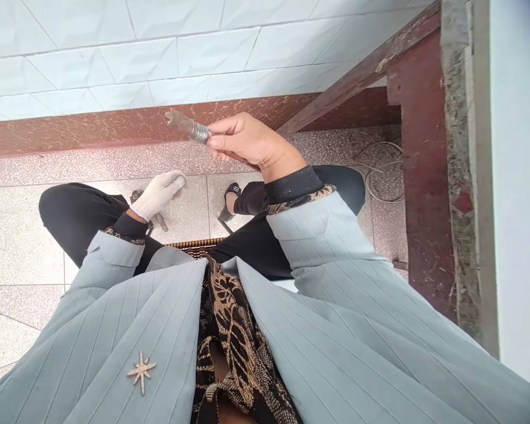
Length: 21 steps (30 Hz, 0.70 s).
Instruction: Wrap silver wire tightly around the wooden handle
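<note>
My right hand (242, 141), bare, is raised in front of the wall and closed round the handle of a small tool (188, 126) with a metal ferrule and a worn brown end pointing left. My left hand (158, 193) wears a white glove and hangs low near the floor between my knees, with its fingers curled. What the gloved hand holds, if anything, I cannot make out. Just beneath it on the tiles lies a dark metal object (159, 221). My grey striped jacket (168, 330) fills the foreground.
A white tiled wall (203, 53) with a red-brown skirting (92, 126) stands ahead. At the right are a dark red wooden door frame (424, 176) and loose wire (380, 171) on the floor. A woven basket rim (194, 244) shows between my legs.
</note>
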Motion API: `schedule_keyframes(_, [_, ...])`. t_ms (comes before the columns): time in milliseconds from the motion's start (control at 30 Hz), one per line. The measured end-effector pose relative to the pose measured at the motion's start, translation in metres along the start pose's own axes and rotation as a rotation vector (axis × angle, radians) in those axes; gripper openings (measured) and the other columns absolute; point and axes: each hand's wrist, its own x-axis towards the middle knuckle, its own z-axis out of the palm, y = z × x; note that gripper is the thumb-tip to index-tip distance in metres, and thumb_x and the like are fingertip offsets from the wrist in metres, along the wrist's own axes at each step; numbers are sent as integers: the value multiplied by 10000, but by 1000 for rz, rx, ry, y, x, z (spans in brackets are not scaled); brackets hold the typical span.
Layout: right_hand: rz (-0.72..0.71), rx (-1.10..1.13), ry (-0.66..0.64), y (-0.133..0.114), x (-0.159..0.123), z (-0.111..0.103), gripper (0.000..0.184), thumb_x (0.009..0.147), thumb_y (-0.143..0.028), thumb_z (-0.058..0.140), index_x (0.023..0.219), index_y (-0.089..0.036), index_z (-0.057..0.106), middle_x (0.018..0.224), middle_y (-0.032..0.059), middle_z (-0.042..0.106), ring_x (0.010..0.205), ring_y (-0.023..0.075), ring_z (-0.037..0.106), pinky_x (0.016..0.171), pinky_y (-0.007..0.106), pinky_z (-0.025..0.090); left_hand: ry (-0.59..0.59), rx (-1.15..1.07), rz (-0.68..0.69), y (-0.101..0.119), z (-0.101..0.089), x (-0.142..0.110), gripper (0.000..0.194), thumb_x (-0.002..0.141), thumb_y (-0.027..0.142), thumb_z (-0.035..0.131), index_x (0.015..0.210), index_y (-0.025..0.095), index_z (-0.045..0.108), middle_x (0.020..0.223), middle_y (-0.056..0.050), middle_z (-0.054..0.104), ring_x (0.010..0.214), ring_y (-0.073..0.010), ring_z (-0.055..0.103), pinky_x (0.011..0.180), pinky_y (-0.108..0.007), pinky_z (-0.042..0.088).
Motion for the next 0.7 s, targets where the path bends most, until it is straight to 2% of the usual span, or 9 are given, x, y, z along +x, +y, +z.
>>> schedule_keyframes(67, [22,-23,113,8,5,-3,378,1027,-513,676,843,-186,635,724,27,588,668,136,496,637,266,387,-81,18,14,6,4,-3,209,987,252,482,880,186,649,654,25,519,614,-128,490,628,-264,395])
schedule_keyframes(133, [89,-148,128,17,10,-4,382,1022,-552,663,877,-198,670,691,41,570,695,174,512,636,293,375,-141,54,64,11,5,-7,227,979,271,489,889,176,674,658,29,516,625,-126,487,639,-264,392])
schedule_keyframes(233, [194,-478,92,25,18,1,262,988,-428,712,880,-189,712,664,49,556,724,193,523,662,319,348,-141,135,142,14,2,-10,248,966,288,493,885,170,696,694,21,549,673,-135,515,688,-275,414])
schedule_keyframes(267, [228,-589,36,26,19,4,212,965,-362,732,851,-184,716,657,49,556,723,193,526,670,325,335,-107,165,157,13,0,-10,246,962,287,495,875,171,694,708,16,566,694,-141,530,710,-281,423])
schedule_keyframes(333, [288,-741,-163,25,20,11,154,926,-260,748,801,-175,723,652,46,571,712,187,538,682,329,320,-23,214,167,9,-3,-7,231,949,276,497,844,176,676,736,6,595,731,-153,557,748,-293,435])
schedule_keyframes(400, [329,-791,-393,22,19,17,129,927,-231,735,816,-167,751,663,40,605,704,180,559,695,321,327,53,239,155,3,-5,-3,211,937,263,498,812,182,648,752,-2,615,756,-164,577,765,-302,439])
schedule_keyframes(467, [341,-776,-561,18,18,21,141,957,-249,710,886,-154,787,695,40,645,714,177,582,717,313,349,100,240,127,-1,-7,0,203,936,255,496,799,189,630,765,-7,636,778,-172,594,776,-307,448])
schedule_keyframes(600, [295,-626,-680,13,14,18,213,992,-309,701,996,-122,802,736,44,675,761,178,591,758,305,377,168,232,76,-7,-10,4,209,956,259,495,811,196,632,799,-16,671,812,-183,612,801,-313,472])
schedule_keyframes(700, [220,-476,-743,11,13,14,220,997,-330,707,967,-120,767,711,18,632,738,146,552,741,278,380,185,228,64,-8,-12,7,211,968,270,498,828,199,640,819,-21,678,819,-188,612,792,-321,470])
